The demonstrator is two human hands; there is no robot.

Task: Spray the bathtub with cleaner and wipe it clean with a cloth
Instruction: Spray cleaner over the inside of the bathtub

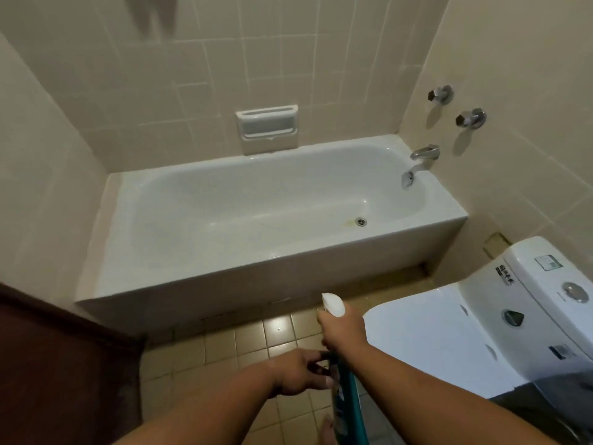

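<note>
White bathtub (199,274), beige wall tiles (288,59), teal spray bottle (349,393) with white nozzle (333,305).

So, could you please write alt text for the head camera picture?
A person faces a white bathtub, holding a teal spray bottle: right hand grips its white top, left hand holds its body. A toilet stands at right.

left hand (296,372): fingers (313,357) pinching spray bottle (349,403) | right hand (345,329): gripping its neck (arm extended)

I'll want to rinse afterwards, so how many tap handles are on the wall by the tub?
2. One tap handle is on the right-hand wall; the second tap handle is lower and nearer, both above the spout. None seems hidden.
</note>
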